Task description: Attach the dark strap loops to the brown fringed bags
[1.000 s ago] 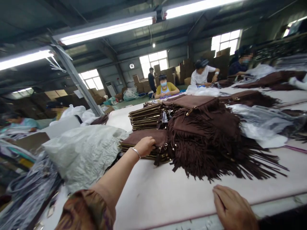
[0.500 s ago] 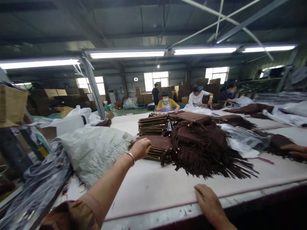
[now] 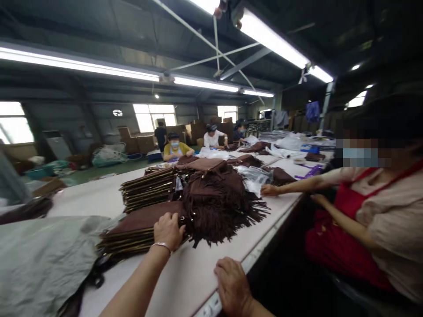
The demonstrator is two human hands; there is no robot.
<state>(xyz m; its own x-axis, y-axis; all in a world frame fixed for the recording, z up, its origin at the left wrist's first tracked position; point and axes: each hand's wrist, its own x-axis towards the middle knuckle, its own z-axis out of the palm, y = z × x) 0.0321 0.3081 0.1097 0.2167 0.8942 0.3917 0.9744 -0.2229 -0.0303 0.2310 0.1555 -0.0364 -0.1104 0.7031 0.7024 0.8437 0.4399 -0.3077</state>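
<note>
My left hand (image 3: pixel 169 230), a bangle at its wrist, rests on the near end of a low stack of flat brown bags (image 3: pixel 145 218). Its fingers lie bent but apart over the top bag, with the thumb to the right. Gold-coloured zips or edges show along the stack's side. Beside it lies a heap of brown fringed bags (image 3: pixel 214 198). Behind rises a taller stack of brown bags (image 3: pixel 148 189). My right hand (image 3: pixel 233 281) lies on the table's near edge, fingers stretched out, holding nothing.
A grey-white sack (image 3: pixel 49 259) covers the table's left part. To the right, a co-worker in a red apron (image 3: pixel 350 237) reaches a hand (image 3: pixel 271 190) toward clear plastic bags (image 3: pixel 254 178). Other people work across the white table (image 3: pixel 89 189).
My view has swung right, bringing the co-worker in the red apron into sight. My left hand has come down onto the low stack. My right hand stays at the table edge.
</note>
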